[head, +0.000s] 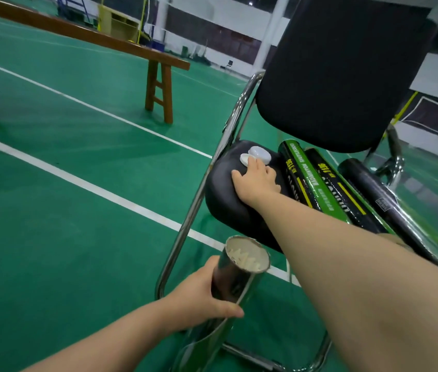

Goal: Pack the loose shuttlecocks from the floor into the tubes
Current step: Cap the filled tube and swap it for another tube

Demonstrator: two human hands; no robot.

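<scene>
My left hand point(207, 296) grips a shiny dark tube point(235, 280), held upright with its mouth open. White shuttlecock feathers point(247, 260) show just inside the mouth. My right hand point(256, 181) reaches onto the black chair seat point(223, 200) and its fingertips touch a white tube cap point(246, 159). A second white cap point(260, 153) lies right behind it. Three more tubes lie on the seat: two black-and-green ones point(317, 183) point(346, 200) and a black one point(373, 194). No loose shuttlecock on the floor is in view.
The chair has a black backrest point(341, 73) and a chrome frame point(207, 183). A long wooden bench point(83, 36) stands at the upper left on the green court floor point(65, 210), which has white lines. Nets and posts are far back.
</scene>
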